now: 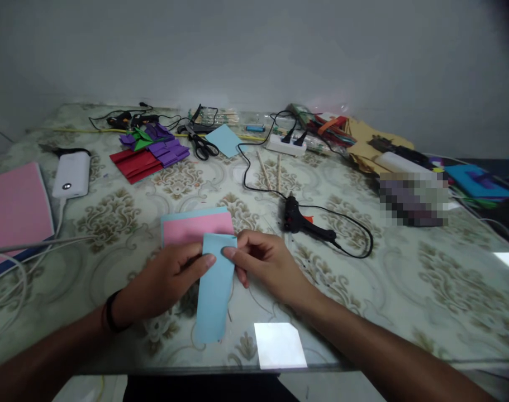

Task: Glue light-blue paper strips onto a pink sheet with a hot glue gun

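A long light-blue paper strip [214, 301] is held between both hands near the front of the table, its top edge toward the far side. My left hand [172, 273] pinches its upper left side, thumb on the face of the paper. With thumb and fingers, my right hand [266, 259] grips the upper right corner, where a small fold seems to show. Just beyond the hands lies a pink sheet [195, 226] on top of a light-blue one, partly covered by the strip and my left hand.
A black glue gun [302, 218] with a looping cord lies to the right. Farther back are two sticks [271, 170], a white power strip [285, 145], black scissors [201, 145] and folded red paper [134, 164]. A white power bank [71, 174] and large pink sheets [17, 209] sit left.
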